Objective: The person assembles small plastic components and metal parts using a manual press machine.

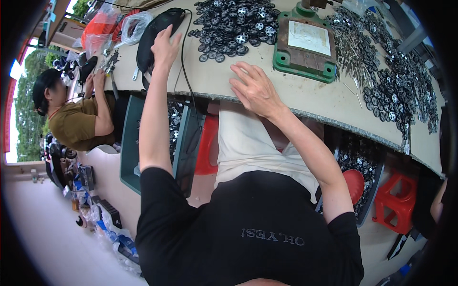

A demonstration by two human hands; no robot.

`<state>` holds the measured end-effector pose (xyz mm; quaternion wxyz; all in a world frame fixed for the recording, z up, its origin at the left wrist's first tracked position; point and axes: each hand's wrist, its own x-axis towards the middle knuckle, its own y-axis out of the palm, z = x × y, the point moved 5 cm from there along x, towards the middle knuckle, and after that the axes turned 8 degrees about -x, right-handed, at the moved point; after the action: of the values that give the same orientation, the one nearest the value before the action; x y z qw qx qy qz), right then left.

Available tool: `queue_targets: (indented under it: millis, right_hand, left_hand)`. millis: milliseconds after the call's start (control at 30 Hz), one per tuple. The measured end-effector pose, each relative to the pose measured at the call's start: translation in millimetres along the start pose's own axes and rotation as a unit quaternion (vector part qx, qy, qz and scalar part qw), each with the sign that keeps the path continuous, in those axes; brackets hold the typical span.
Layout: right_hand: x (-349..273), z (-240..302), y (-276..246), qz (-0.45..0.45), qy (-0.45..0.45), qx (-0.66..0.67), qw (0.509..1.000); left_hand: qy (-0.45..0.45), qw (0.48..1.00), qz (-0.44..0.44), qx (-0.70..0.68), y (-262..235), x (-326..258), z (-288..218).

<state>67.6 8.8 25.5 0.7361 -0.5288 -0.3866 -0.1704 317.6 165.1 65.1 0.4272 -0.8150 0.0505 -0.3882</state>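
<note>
Currently, head view: your left hand rests fingers spread on the black pouch at the desk's far left; right hand lies flat, fingers spread, holding nothing. Looks like a reach step; next calls for closing on the pouch. Clear plastic bags and red bags sit far left.

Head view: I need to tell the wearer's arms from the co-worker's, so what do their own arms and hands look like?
Both forearms are bare. The left hand and right hand wear no gloves, and no rings or watch show. Short black sleeves of a black T-shirt end above the elbows.
</note>
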Motion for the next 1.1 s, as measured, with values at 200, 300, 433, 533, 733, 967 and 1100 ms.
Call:
queue_targets:
  millis: [200, 300, 433, 533, 733, 967, 1100]
  right_hand:
    - [-6.0, -3.2, -1.9, -0.056, 0.022, 0.006, 0.998]
    - [-18.7, 42.1, -4.7, -0.011, -0.097, 0.102, 0.990]
    - [-59.0, 111.9, 55.4, 0.147, -0.207, 0.100, 0.962]
    - [-73.3, 116.8, 101.0, 0.181, -0.177, 0.068, 0.965]
    - [-83.9, 71.7, 130.1, 0.312, -0.089, -0.081, 0.943]
    - [-62.0, 51.9, 159.8, 0.305, 0.041, 0.016, 0.951]
    - [-67.6, 116.1, 152.5, 0.188, -0.125, 0.082, 0.971]
  left_hand:
    - [-0.194, 0.966, 0.091, 0.147, -85.9, -148.0, -97.8]
    - [-0.362, 0.875, 0.311, 0.083, -100.2, -215.4, -92.5]
    - [-0.236, 0.808, 0.538, 0.040, -107.2, -269.2, -120.1]
    - [-0.345, 0.873, 0.336, -0.084, -119.3, -281.1, -98.5]
    - [-0.296, 0.552, 0.317, -0.712, -152.3, -280.0, -102.4]
    - [-0.575, 0.292, 0.717, -0.266, -144.5, -548.9, -66.3]
    - [-0.450, 0.419, 0.771, -0.167, -103.4, -617.2, -77.9]
